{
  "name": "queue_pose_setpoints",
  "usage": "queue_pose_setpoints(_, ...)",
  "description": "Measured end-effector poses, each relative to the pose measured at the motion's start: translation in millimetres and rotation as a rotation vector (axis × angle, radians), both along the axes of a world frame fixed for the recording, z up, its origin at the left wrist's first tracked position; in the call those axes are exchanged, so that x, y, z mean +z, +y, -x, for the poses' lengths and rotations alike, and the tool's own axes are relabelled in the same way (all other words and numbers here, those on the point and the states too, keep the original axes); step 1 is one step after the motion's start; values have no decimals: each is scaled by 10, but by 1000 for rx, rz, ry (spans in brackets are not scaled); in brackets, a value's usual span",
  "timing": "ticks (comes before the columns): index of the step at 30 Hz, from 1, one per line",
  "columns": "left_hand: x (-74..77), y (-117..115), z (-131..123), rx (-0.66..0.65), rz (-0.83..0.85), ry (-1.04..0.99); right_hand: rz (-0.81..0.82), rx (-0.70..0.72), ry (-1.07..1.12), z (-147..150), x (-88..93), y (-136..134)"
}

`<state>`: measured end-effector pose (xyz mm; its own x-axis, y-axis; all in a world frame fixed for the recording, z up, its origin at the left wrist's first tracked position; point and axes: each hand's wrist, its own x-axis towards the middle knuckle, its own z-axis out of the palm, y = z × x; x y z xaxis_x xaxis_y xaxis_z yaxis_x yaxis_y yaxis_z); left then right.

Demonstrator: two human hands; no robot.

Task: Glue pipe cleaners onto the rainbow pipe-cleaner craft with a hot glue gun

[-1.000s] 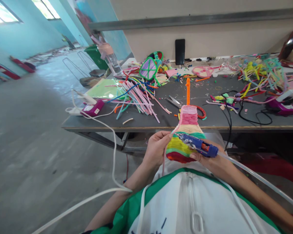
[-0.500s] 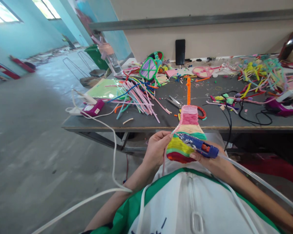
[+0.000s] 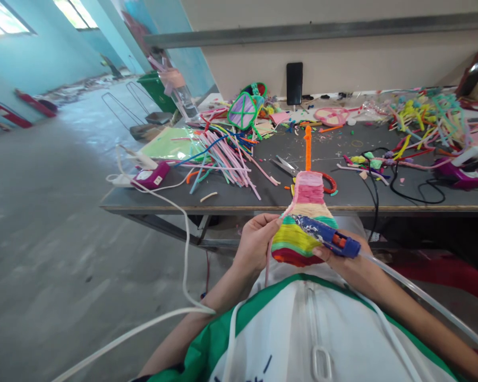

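A striped pipe-cleaner piece (image 3: 289, 233), shaped like a flask with an orange stem (image 3: 308, 148), is held upright in front of my chest. My left hand (image 3: 258, 241) pinches a pink pipe cleaner (image 3: 269, 262) against its left edge; the strand hangs below my fingers. My right hand (image 3: 344, 254) is around a blue hot glue gun (image 3: 322, 232), its thumb at the piece's lower right side. The nozzle, smeared with whitish glue, points left toward my left fingertips. A long clear glue stick (image 3: 414, 284) runs out of the gun's back. Some right fingers are hidden.
Pipe cleaners (image 3: 227, 159) lie heaped on the grey table (image 3: 167, 199), with more at the right (image 3: 430, 122). Scissors (image 3: 284, 165) rest behind the piece. A phone (image 3: 294, 84) leans on the wall. Purple power sockets (image 3: 151, 175) trail cords; a white cord (image 3: 187, 249) crosses my left arm.
The glue gun has shifted slightly right, its nozzle drawing back a little from my left fingertips. My left hand and the striped piece stay nearly where they were.
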<state>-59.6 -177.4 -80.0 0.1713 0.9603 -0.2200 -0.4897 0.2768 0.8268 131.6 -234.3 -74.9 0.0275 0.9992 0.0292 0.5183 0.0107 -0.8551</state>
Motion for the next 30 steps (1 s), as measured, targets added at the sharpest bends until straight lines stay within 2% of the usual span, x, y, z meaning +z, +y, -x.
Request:
queue_pose_setpoints(6,-21,-3,7,0,-4,-6,-41,-45,-34,-49,-94,10)
queue_pose_setpoints(11,-21,-5,6,7,-1,-2,-4,-87,-19,-52,-103,13)
queue_pose_setpoints(21,-13,-5,2,14,15,12,88,-199,-21,-22,-39,23)
queue_pose_setpoints(30,-18,-26,-4,7,20,26,153,-231,-23,-15,56,23)
